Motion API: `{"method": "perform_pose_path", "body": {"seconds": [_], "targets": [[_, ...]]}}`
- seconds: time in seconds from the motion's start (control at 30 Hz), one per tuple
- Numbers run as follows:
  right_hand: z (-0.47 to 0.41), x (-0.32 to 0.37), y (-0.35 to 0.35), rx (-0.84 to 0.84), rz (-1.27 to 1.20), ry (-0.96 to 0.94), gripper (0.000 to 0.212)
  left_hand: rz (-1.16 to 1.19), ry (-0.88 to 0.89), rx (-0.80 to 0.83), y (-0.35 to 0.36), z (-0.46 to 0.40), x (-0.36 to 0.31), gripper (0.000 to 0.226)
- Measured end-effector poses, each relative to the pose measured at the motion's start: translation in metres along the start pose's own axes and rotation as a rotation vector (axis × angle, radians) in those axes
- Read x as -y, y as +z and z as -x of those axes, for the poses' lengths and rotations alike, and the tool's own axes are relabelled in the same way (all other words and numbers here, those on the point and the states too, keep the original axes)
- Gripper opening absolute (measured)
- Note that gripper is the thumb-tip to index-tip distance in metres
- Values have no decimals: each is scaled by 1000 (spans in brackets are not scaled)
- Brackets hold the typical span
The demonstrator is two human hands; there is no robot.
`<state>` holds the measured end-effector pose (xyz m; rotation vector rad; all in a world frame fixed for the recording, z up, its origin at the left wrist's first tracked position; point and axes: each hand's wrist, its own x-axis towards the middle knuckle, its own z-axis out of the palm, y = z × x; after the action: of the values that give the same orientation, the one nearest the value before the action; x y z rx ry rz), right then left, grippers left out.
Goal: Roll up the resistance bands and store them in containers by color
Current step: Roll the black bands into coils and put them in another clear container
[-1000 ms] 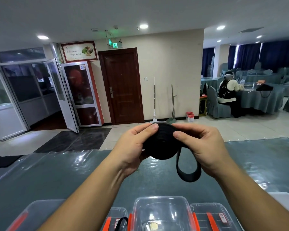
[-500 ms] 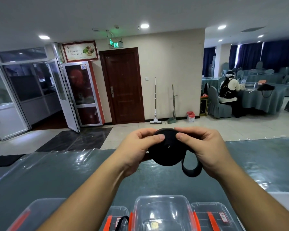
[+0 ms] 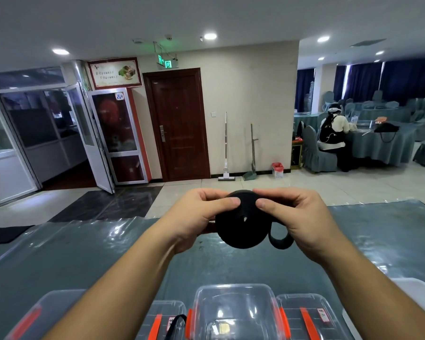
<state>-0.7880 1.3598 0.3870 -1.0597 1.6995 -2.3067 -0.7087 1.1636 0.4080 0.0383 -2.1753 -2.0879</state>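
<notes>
- Table (image 3: 84,253): grey-covered, beneath the grip.
- Clear containers (image 3: 233,310): orange-latched, below the grip at the near edge.
- Left hand (image 3: 194,217), right hand (image 3: 302,217): both pinch the black band roll (image 3: 243,229), thumbs on its face.
- Loose tail (image 3: 280,240): loops under the right hand.

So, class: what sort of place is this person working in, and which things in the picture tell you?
Probably a banquet hall: round tables under grey cloths, covered chairs, and a green exit sign over the door.

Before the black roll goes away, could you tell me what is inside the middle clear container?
Through the middle clear container, only a small yellowish item shows on its floor; no band is visible. The frame edge cuts off its near part.
</notes>
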Motion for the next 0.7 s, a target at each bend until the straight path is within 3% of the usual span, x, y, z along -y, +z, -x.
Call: {"method": "perform_pose_path", "body": {"seconds": [0.17,0.27,0.33,0.5,0.7], "targets": [[2,-6,3,-67,-84,-29,23,82,54,-37,1,0,2,28],[1,-12,1,-106,-174,17,24,131,50,-75,5,0,9,22],[0,-13,-3,-102,-182,72,28,80,21,-54,4,0,8,14],[1,-16,-6,-69,-141,99,32,-52,-43,-27,3,1,1,19],[5,-25,-2,-159,-170,70,29,186,9,-139,18,-3,16,14]]}}
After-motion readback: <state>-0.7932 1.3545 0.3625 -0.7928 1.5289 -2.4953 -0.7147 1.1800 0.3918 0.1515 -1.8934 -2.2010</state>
